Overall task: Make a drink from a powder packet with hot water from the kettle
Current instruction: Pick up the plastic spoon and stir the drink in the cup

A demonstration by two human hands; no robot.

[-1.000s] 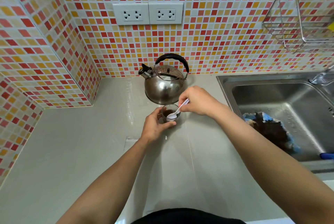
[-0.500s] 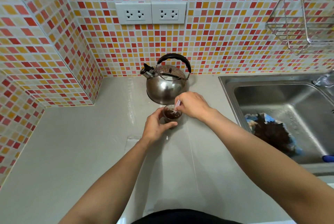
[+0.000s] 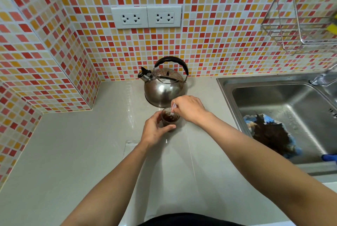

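Just above the frame's centre the right hand (image 3: 189, 108) pinches a small white spoon (image 3: 173, 110); only a short piece of handle shows between the fingertips, and the bowl is sunk in dark liquid and hard to make out. The left hand (image 3: 155, 131) wraps the near side of a small clear cup (image 3: 170, 119), thumb across its front, hiding most of the wall. The cup stands on the grey counter (image 3: 73, 152), just in front of the steel kettle (image 3: 164, 87), whose spout points to the left. At the right edge, the sink (image 3: 273, 98) holds a blue and brown crumpled mass, unclear what; a tap and wire rack (image 3: 295, 30) are cut off. Two white sockets (image 3: 146, 17) sit upper centre; no writing is readable anywhere
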